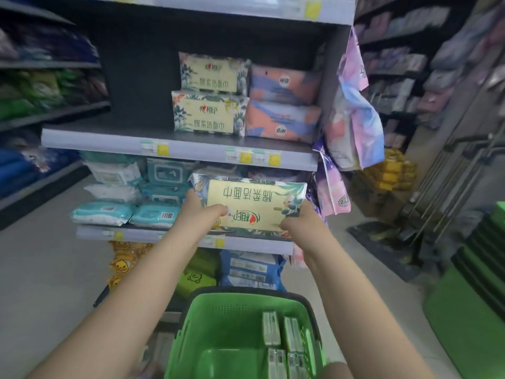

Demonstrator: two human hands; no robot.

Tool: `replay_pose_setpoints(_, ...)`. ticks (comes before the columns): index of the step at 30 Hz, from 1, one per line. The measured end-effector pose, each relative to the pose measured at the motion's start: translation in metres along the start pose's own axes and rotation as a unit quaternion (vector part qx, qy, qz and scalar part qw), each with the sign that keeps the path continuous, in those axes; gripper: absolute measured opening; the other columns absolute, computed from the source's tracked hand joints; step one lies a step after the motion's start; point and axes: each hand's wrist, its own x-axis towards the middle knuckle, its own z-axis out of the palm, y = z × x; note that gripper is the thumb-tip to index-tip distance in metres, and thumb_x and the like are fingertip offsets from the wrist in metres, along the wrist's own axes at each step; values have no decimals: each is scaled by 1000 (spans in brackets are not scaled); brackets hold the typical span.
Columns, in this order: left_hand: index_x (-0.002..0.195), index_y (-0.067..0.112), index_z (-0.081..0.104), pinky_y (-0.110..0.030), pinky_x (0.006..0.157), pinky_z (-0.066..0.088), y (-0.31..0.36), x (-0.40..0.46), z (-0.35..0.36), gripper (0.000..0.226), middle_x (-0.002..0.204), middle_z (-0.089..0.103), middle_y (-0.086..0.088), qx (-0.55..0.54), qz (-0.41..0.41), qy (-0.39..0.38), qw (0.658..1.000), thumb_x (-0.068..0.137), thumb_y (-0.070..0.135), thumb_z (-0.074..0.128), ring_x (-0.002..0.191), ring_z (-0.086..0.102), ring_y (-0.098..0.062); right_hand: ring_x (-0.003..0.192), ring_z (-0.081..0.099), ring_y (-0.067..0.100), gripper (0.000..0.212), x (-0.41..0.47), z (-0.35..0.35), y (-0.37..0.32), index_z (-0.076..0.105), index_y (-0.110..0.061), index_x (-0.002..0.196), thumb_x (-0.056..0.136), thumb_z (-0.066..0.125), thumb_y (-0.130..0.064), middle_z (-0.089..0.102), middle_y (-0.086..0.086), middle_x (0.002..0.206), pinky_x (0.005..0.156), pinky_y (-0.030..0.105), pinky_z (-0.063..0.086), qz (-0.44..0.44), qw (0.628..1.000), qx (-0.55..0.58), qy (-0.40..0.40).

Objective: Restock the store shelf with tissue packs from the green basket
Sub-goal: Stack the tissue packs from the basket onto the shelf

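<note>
Both hands' grip: left hand (198, 212), right hand (300, 224) hold one tissue pack (250, 205) (upside down).

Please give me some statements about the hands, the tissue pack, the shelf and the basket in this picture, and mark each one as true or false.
1. Both hands hold one tissue pack. True: the left hand grips its left end and the right hand grips its right end.
2. The print on the held pack is upside down. True.
3. The green basket holds nothing. False: several packs stand along its right side.
4. On the shelf above the held pack, two leaf-printed packs lie stacked. True.
5. The stacked packs fill that shelf from end to end. False: its left part is bare.
6. The held pack rests on top of the pink and blue packs. False: it is held lower, in front of the shelf below.
</note>
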Motion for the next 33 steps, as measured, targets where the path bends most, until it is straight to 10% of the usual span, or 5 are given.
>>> replay_pose_setpoints(14,132,21,34,-31,81,33,83,54,-41,57,128,48,1,-51,109,72,990,83,16,61,107,45,-18,74,50,2,43,44,8,-104,45,-10,116,82,39,14,57,0,95,46,2,40,-141,989,40,-5)
replay_pose_setpoints(33,119,27,38,-20,63,35,132,190,-69,45,123,53,0,-92,192,115,970,82,11,59,101,52,-15,92,59,8,48,176,62,-167,44,-24,113,82,46,13,62,-7,103,65,17,50,-212,974,81,-15)
